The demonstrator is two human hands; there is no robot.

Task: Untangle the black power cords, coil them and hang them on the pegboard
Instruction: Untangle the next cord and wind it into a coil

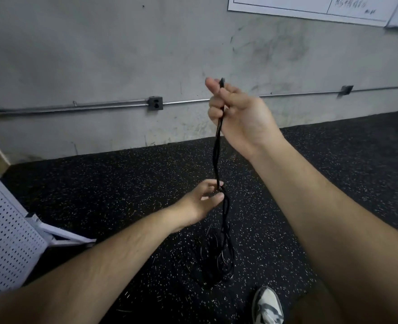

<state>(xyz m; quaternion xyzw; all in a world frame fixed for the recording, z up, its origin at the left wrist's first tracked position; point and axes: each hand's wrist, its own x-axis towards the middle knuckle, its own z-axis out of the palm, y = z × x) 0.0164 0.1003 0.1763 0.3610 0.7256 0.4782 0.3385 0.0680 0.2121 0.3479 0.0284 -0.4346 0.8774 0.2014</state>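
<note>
Cords [218, 157]: black, limp, light; strands hung twisted between both hands, the rest heaped on floor [123, 183]. Right hand [235, 113] fisted round the top end; left hand [207, 199] pinched the knot below. Best gripped near plug; likely kink-prone. Pegboard [6, 230] stood left.

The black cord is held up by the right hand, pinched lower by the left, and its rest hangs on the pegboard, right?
No. In the head view the rest of the black cord lies tangled on the floor, not on the pegboard. Otherwise correct.
</note>
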